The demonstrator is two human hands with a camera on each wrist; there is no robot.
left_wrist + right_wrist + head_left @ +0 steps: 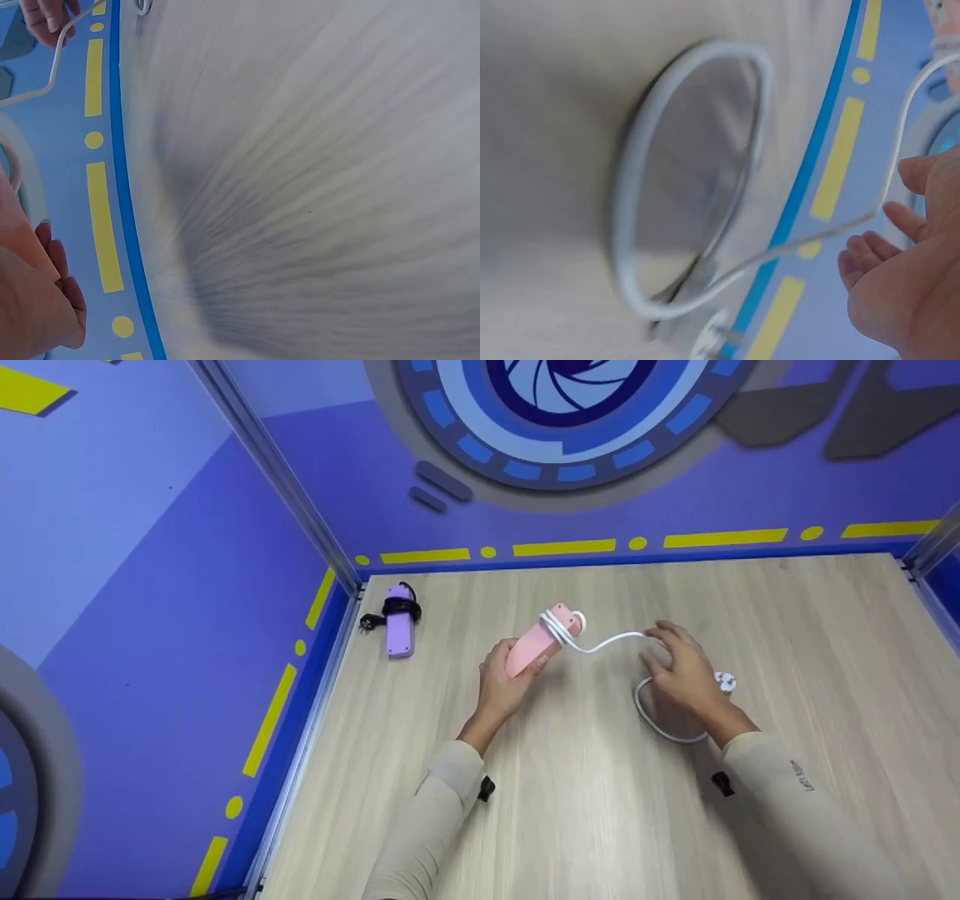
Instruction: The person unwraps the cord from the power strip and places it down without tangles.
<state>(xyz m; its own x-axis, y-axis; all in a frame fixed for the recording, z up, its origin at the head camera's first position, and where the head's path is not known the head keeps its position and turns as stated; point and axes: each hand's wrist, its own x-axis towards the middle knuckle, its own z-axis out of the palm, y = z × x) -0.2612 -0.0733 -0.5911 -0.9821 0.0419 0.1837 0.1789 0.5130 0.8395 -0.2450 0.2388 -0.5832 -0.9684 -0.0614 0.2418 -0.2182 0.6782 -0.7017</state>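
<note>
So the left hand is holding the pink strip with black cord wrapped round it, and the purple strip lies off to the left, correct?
Not quite: the cord round the pink strip is white, as the head view shows. The left hand does hold that strip, and the purple strip lies off left.

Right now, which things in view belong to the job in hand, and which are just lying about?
In the job, it seems:
pink power strip, held in the left hand
white cord, partly wound round it, running to the right hand
white plug

Lying about:
purple power strip
black cord, wound round that strip
black plug
</note>
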